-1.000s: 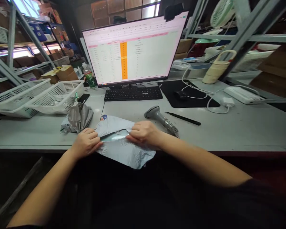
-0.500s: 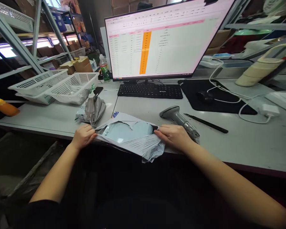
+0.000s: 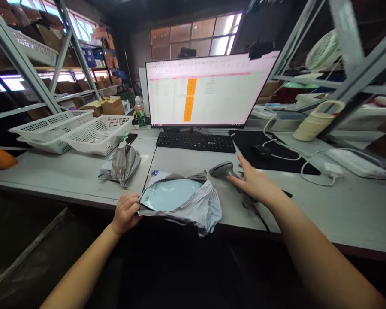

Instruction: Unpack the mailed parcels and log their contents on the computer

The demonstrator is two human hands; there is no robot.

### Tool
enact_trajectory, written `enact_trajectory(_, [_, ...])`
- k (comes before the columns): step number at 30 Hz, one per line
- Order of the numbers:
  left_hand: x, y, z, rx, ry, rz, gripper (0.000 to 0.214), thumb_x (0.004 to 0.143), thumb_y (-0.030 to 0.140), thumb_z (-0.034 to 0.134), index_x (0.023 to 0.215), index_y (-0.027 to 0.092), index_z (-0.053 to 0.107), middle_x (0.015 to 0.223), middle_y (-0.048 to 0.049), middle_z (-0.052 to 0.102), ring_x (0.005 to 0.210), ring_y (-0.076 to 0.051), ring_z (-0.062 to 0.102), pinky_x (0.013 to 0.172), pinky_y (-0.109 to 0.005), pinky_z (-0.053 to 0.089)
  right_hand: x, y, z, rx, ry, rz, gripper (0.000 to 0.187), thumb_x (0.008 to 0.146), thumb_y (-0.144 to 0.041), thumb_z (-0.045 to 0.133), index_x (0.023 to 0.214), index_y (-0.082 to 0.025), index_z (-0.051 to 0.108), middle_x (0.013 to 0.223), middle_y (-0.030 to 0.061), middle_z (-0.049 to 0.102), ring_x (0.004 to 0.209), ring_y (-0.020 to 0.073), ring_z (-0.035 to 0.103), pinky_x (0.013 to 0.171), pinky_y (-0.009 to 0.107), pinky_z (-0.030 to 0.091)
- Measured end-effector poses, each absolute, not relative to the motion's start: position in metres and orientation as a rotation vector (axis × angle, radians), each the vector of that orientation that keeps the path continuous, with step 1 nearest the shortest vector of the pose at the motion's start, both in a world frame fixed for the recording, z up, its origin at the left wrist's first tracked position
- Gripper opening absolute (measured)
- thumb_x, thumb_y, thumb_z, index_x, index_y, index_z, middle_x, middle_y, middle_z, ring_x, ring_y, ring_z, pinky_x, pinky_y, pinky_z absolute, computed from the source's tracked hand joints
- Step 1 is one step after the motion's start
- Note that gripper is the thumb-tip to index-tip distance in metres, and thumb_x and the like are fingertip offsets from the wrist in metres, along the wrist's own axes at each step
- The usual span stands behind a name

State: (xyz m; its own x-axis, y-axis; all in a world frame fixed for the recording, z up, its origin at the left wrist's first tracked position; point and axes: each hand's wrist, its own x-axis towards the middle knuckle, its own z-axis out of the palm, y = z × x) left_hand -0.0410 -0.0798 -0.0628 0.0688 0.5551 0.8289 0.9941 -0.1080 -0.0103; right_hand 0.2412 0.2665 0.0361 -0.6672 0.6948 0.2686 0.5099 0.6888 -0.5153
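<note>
The right hand (image 3: pixel 255 183) has let go of the bag (image 3: pixel 210 210) and is spread by the scanner (image 3: pixel 221 170), contact unclear; the left hand (image 3: pixel 127 212) pinches the bag's left edge. Torn wider, the crumpled white bag at the desk's (image 3: pixel 337 214) near edge now bares most of a smooth, pale blue packet (image 3: pixel 172 195).

2 arms (image 3: pixel 312 244) forward, left hand (image 3: pixel 126 213) curled, right hand (image 3: pixel 255 182) spread
</note>
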Motion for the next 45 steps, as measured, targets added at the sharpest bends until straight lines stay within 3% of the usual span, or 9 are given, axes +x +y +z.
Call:
enact_trajectory(3, [-0.036, -0.074, -0.073, -1.71, -1.527, -0.993, 0.003, 0.091, 0.023, 0.06, 0.091, 0.024, 0.057, 0.088, -0.0059, 0.068, 0.093, -0.025, 0.066, 0.089, -0.044, 0.054, 0.249, 0.283, 0.029, -1.119, -2.313, 1.352, 0.095, 0.08, -0.042, 0.07, 0.16, -0.02, 0.024, 0.126, 0.0181, 0.066, 0.081, 0.0261, 0.07, 0.066, 0.04, 0.058])
enact_trajectory(5, [-0.033, -0.071, -0.076, -1.68, -1.508, -1.024, 0.009, 0.09, 0.018, 0.058, 0.097, 0.024, 0.057, 0.086, -0.0046, 0.067, 0.089, -0.023, 0.066, 0.087, -0.043, 0.055, 0.249, 0.283, 0.031, -1.128, -2.146, 1.608, 0.093, 0.079, -0.038, 0.069, 0.16, -0.026, 0.023, 0.122, 0.0137, 0.067, 0.065, 0.0177, 0.065, 0.054, 0.031, 0.054])
enact_trajectory(12, [-0.026, -0.067, -0.08, -1.578, -1.564, -1.089, 0.036, 0.087, 0.008, 0.056, 0.118, 0.026, 0.051, 0.089, -0.0035, 0.064, 0.088, -0.022, 0.064, 0.08, -0.039, 0.055, 0.232, 0.226, 0.089, -0.646, -2.23, 1.831, 0.074, 0.087, -0.048, 0.064, 0.154, -0.03, 0.038, 0.12, 0.0105, 0.069, 0.059, 0.013, 0.059, 0.046, 0.025, 0.049])
enact_trajectory(24, [-0.024, -0.073, -0.081, -1.614, -1.656, -1.034, 0.012, 0.087, 0.013, 0.059, 0.093, 0.023, 0.06, 0.087, -0.0055, 0.063, 0.088, -0.022, 0.063, 0.078, -0.037, 0.055, 0.21, 0.145, 0.116, -0.116, -2.613, 2.004, 0.078, 0.094, -0.046, 0.064, 0.161, -0.032, 0.027, 0.103, 0.0044, 0.069, 0.063, 0.0129, 0.063, 0.05, 0.023, 0.051])
enact_trajectory(30, [-0.022, -0.078, -0.09, -1.533, -1.614, -1.029, 0.019, 0.085, 0.012, 0.062, 0.099, 0.023, 0.062, 0.106, -0.0099, 0.062, 0.108, -0.027, 0.063, 0.088, -0.042, 0.058, 0.238, 0.165, 0.122, -0.306, -2.508, 1.868, 0.088, 0.09, -0.053, 0.067, 0.162, -0.031, 0.024, 0.097, 0.0051, 0.069, 0.067, 0.0164, 0.066, 0.052, 0.026, 0.054])
enact_trajectory(37, [-0.024, -0.083, -0.087, -1.553, -1.582, -0.938, 0.023, 0.085, 0.005, 0.061, 0.098, 0.023, 0.061, 0.119, -0.0108, 0.063, 0.119, -0.031, 0.061, 0.094, -0.047, 0.058, 0.243, 0.253, 0.054, -0.86, -2.402, 1.487, 0.083, 0.094, -0.043, 0.059, 0.163, -0.023, 0.018, 0.08, 0.0021, 0.068, 0.063, 0.0173, 0.067, 0.058, 0.029, 0.056])
enact_trajectory(41, [-0.027, -0.083, -0.087, -1.59, -1.584, -0.955, 0.029, 0.086, 0.01, 0.068, 0.111, 0.023, 0.061, 0.12, -0.0123, 0.063, 0.119, -0.032, 0.062, 0.095, -0.049, 0.057, 0.223, 0.305, 0.034, -1.053, -2.699, 0.966, 0.057, 0.103, -0.051, 0.034, 0.146, -0.017, 0.051, 0.106, 0.0119, 0.073, 0.074, 0.0187, 0.07, 0.065, 0.03, 0.057])
enact_trajectory(43, [-0.029, -0.082, -0.088, -1.618, -1.569, -0.968, 0.042, 0.086, 0.013, 0.07, 0.125, 0.023, 0.056, 0.122, -0.0133, 0.064, 0.12, -0.032, 0.062, 0.096, -0.049, 0.058, 0.203, 0.33, 0.037, -1.088, -2.783, 0.673, 0.06, 0.105, -0.048, 0.023, 0.131, -0.014, 0.065, 0.118, 0.0156, 0.072, 0.091, 0.022, 0.071, 0.078, 0.033, 0.057])
enact_trajectory(45, [-0.031, -0.084, -0.087, -1.632, -1.56, -0.979, 0.054, 0.086, 0.013, 0.07, 0.135, 0.025, 0.05, 0.123, -0.013, 0.065, 0.12, -0.031, 0.064, 0.097, -0.049, 0.058, 0.179, 0.353, 0.041, -1.088, -2.775, 0.488, 0.052, 0.104, -0.038, 0.029, 0.133, -0.015, 0.066, 0.136, 0.0162, 0.063, 0.116, 0.026, 0.063, 0.098, 0.037, 0.051])
